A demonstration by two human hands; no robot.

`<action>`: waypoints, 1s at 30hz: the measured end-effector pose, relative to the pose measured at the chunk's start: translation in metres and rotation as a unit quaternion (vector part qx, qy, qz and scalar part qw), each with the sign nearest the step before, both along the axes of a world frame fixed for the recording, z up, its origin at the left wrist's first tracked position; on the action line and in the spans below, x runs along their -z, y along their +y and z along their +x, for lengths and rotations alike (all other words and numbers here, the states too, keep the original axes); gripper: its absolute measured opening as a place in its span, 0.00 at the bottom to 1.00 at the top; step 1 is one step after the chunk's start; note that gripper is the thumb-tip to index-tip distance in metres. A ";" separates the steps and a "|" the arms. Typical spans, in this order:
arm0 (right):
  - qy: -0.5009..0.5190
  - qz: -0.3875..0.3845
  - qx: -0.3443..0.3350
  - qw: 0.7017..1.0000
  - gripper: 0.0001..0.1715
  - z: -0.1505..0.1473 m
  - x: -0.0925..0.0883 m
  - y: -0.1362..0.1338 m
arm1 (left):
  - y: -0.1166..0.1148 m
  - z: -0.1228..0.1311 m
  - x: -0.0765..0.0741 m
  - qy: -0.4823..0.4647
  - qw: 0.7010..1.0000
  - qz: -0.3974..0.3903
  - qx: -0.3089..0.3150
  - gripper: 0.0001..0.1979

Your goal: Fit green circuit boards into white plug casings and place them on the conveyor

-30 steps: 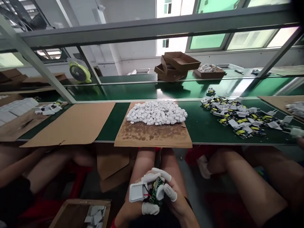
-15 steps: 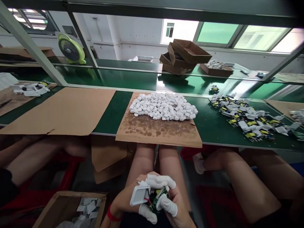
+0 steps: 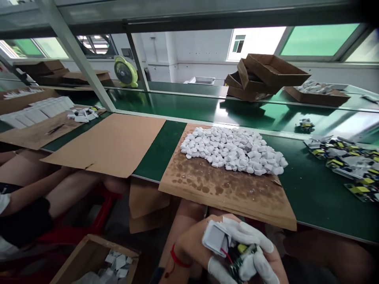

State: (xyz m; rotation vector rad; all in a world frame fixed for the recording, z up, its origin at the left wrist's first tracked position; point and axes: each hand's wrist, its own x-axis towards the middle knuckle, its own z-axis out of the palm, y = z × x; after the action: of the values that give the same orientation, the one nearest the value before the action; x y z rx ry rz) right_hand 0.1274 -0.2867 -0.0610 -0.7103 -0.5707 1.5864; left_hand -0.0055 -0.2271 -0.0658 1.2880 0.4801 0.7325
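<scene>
Brown and spotted, the flat cardboard sheet pokes out over the front edge of the long, shiny green table. A big heap of small white lumps sits on its back half. Right of the sheet lies a messy pile of green, yellow and white electric parts. Left of it is a clean tan piece of cardboard. A slanted white metal post stands farther left. Behind the sheet are stacked brown cardboard trays and, to the left, a round lime-green fan. A pale wall and a green window are at the back.

Just in front of the sheet, the left hand and the right hand are close together. They wear white finger covers and pinch a small green circuit board. A red wire runs from it to a white plastic shell.
</scene>
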 end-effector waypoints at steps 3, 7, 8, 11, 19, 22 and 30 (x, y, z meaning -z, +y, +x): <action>0.010 0.046 -0.042 0.998 0.15 -0.008 0.002 0.019 | 0.005 -0.006 0.002 -0.022 1.000 -0.011 -0.007 0.37; -0.025 -0.004 -0.026 0.999 0.17 -0.015 0.020 0.016 | 0.000 -0.011 0.013 -0.077 0.995 -0.052 -0.025 0.41; -0.029 -0.019 -0.034 0.999 0.19 -0.015 0.024 0.013 | -0.003 -0.011 0.016 -0.087 0.994 -0.059 -0.035 0.41; -0.025 -0.030 -0.067 0.997 0.27 -0.013 0.025 0.004 | -0.011 -0.009 0.020 -0.093 0.991 -0.066 -0.063 0.39; 0.022 -0.081 -0.054 0.995 0.25 -0.016 0.009 -0.001 | -0.017 -0.016 0.001 -0.029 0.998 -0.034 -0.046 0.36; 0.010 -0.054 -0.075 0.996 0.25 -0.015 0.010 -0.004 | -0.019 -0.017 0.000 -0.047 0.997 -0.046 -0.038 0.37; 0.003 -0.048 -0.099 0.994 0.23 -0.014 0.009 -0.006 | -0.026 -0.015 -0.011 -0.074 0.993 -0.065 -0.058 0.36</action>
State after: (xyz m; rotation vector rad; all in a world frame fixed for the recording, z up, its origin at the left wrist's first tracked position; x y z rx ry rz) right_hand 0.1136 -0.2925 -0.0703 -0.7376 -0.5781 1.8102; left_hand -0.0204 -0.2529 -0.0545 1.0832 0.4760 0.8731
